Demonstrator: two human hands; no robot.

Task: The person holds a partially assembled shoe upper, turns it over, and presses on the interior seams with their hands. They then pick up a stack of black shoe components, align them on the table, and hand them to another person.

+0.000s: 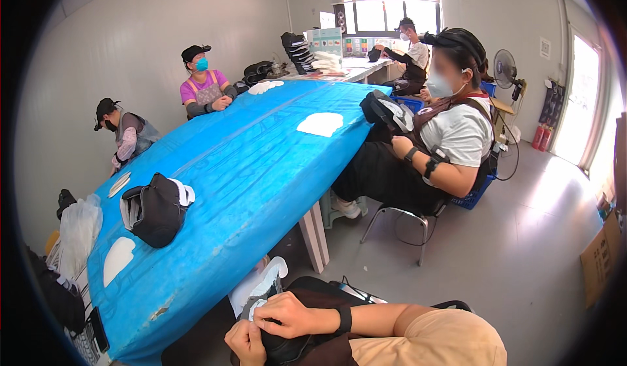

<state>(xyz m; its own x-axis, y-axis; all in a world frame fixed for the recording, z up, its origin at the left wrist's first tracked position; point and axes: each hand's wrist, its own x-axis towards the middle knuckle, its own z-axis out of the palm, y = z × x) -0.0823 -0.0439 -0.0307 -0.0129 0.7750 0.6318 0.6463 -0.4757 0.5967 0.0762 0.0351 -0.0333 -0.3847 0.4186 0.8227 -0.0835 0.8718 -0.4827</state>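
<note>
Low at the bottom of the head view, my right hand (pixel 285 315) and my left hand (pixel 247 342) are close together with fingers curled in. Both grip a black fabric piece (pixel 287 349) with grey and white parts, shaped like a shoe upper. A white flap (pixel 269 278) of it sticks up beyond my fingers. What lies between my fingertips is too small to make out. On the table sits a similar black piece (pixel 157 212) with a white edge, near a white rounded cut-out (pixel 119 260).
A blue-covered table (pixel 235 176) stretches away, with another white cut-out (pixel 320 124). At right a seated co-worker (pixel 450 124) holds a black-and-white piece (pixel 386 112). Other people sit farther off. At left lies a clear plastic bag (pixel 81 225). A cardboard box (pixel 601 258) stands at far right.
</note>
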